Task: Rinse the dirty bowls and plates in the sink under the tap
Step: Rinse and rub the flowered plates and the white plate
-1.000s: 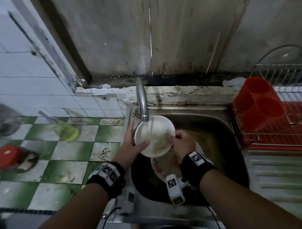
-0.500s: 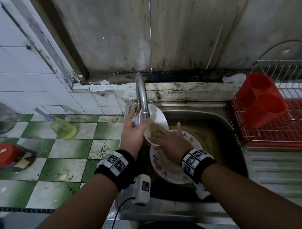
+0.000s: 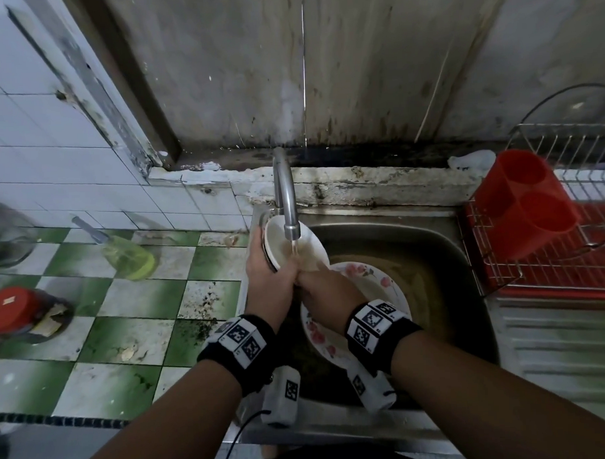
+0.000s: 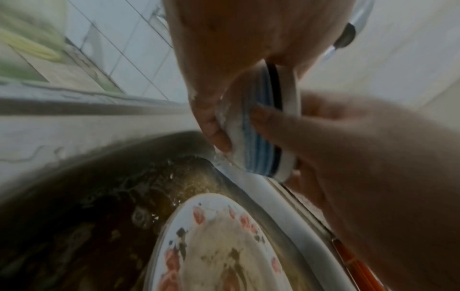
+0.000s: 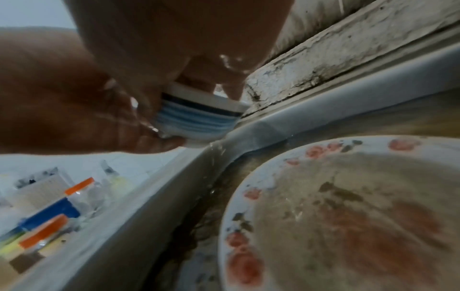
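Bowl [image 3: 295,250], white inside with blue and dark bands outside, tilted on edge under the tap [image 3: 285,199], over the back-left corner of the sink [image 3: 442,255]. A thin stream of water falling from the spout into the brown-smeared hollow of the bowl. Left hand [image 3: 267,278] gripping the bowl from its outer side, fingers [image 4: 216,126] curled round the base and wall, pressed close together. Right hand [image 3: 318,290] at the lower rim, touching the left hand; thumb [image 4: 268,122] laid on the striped outside, fingers reaching inside the bowl and mostly hidden there, so pinching the rim as far as can be told. Both hands wet.

Below and to the right, lying in the sink basin: a flowered plate [image 3: 375,278], white with red blossoms round the rim, soiled with brown and reddish residue, standing murky water around it. Bowl apart from the plate, above its back-left edge.

On the green-and-white tiled worktop [image 3: 133,331] to the left: a yellow-green bottle [image 3: 127,257] lying down, a red-lidded jar [image 3: 21,311]. To the right of the sink: a wire dish rack [image 3: 569,254] holding a red cutlery holder [image 3: 523,204].
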